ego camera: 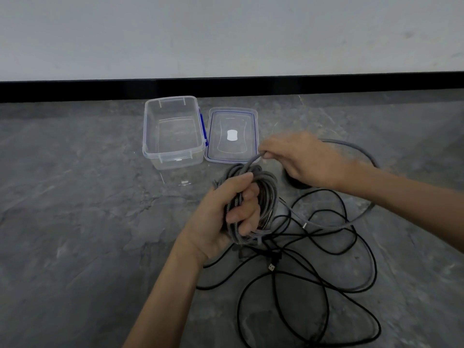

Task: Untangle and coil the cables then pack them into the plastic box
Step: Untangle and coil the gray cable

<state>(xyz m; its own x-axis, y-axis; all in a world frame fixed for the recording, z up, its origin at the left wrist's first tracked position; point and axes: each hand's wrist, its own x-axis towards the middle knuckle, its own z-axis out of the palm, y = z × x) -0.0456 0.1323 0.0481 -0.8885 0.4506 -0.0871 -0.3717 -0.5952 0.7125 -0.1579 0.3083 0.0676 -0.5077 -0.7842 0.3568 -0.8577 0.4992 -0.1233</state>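
Note:
My left hand (226, 217) grips a coil of grey braided cable (266, 197), several loops wound together, held above the floor. My right hand (301, 159) pinches the free run of the same grey cable just above the coil; that run arcs out to the right (364, 154) and back round under my forearm. A thin black cable (324, 270) lies in loose tangled loops on the floor below and right of the coil, with a USB plug (271, 267) showing. The clear plastic box (150, 136) stands open and empty behind.
The box's clear lid (252, 116) with a blue seal lies flat right of the box. A small dark round thing (298, 184) sits on the floor, partly hidden under my right hand. Grey stone floor runs back to a black skirting (100, 91) and a white wall.

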